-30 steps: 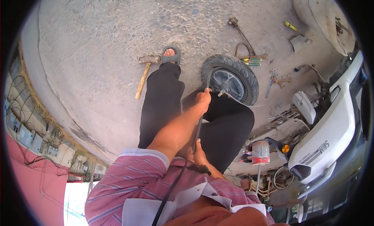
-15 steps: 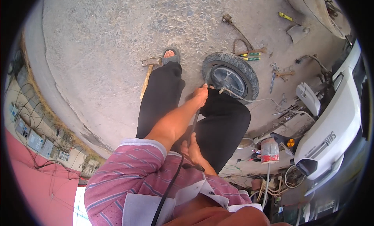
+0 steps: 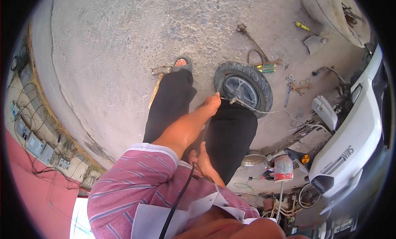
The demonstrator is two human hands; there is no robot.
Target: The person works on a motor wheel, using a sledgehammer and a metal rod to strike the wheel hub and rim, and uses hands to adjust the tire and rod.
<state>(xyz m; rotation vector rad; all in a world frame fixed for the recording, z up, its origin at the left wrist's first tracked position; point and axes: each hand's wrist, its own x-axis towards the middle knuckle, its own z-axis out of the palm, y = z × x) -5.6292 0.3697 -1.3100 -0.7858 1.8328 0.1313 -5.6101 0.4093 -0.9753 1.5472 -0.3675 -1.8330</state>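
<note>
the wheel [image 3: 240, 89] we work at lies on the ground just above and right of the middle of the frame, black tyre around a grey spoked hub. a dark bar [image 3: 206, 129] runs from its rim down toward our waist. our left hand [image 3: 213, 103] has its grip clamped on the bar near the rim; our right hand [image 3: 201, 160] is at the bar's lower end, but we cannot tell whether its grip closes there. a pale hose [image 3: 284, 112] trails from the wheel's lower edge toward the right. left of the wheel, a hammer [image 3: 162, 70] rests beside our sandalled foot [image 3: 181, 63]. pliers [image 3: 266, 70] lie above right, spanners [image 3: 300, 86] farther right, and a white scooter [image 3: 344, 154] fills the right edge.
</note>
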